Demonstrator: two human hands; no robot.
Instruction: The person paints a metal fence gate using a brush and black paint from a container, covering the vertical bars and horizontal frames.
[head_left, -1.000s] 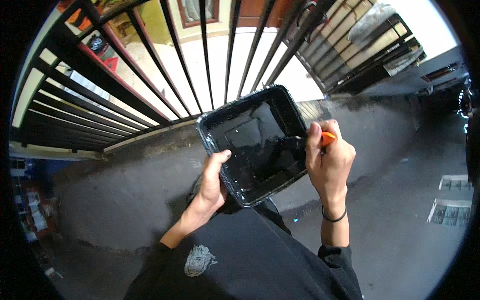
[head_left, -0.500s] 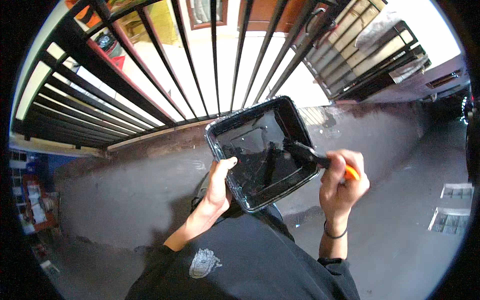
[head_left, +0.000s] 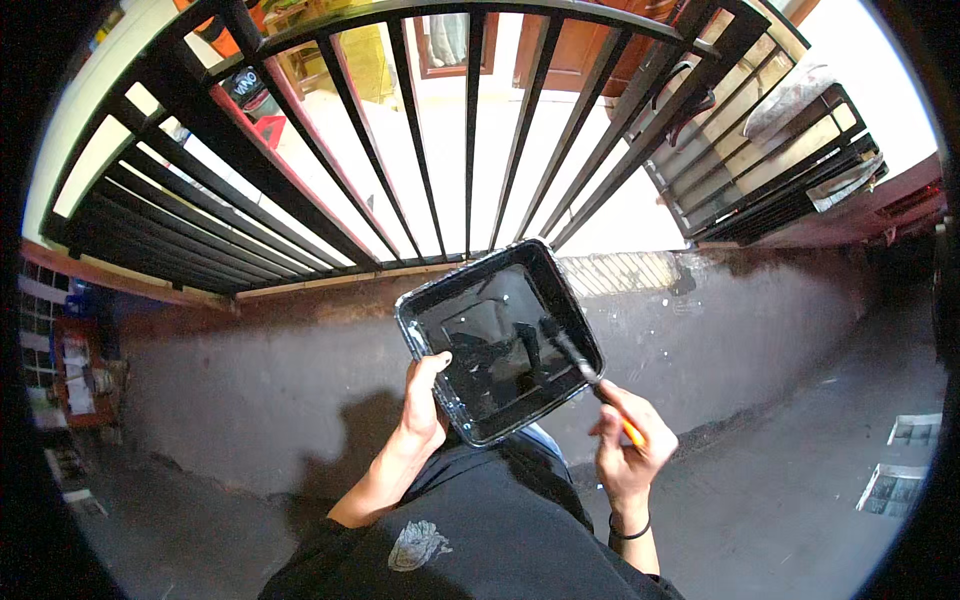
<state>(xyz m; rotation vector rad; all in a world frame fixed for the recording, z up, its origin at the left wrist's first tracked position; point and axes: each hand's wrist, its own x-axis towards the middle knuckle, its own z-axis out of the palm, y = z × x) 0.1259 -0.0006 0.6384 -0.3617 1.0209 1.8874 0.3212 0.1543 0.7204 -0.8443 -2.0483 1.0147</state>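
A black rectangular tray (head_left: 565,300) holds a shiny dark liquid that looks like black paint, and pale smears mark its rim. My left hand (head_left: 425,410) is closed on the tray's left side, its thumb hooked over the rim. With my right hand (head_left: 635,450) I grip a paintbrush (head_left: 588,374) with an orange and black handle. The brush slants into the tray; its dark bristles are inside, near the right wall, and hard to tell from the liquid.
Just beyond the tray rises a black metal railing (head_left: 472,130) of upright bars on a low dark wall (head_left: 330,325). Behind it lies a bright white floor. A folded metal rack (head_left: 790,150) with cloths stands at the far right. Grey ground (head_left: 780,500) spreads lower right.
The tray has shifted slightly left and down in the picture. My right hand and the brush have moved left and lower, closer to the tray. The railing appears lower and further right.
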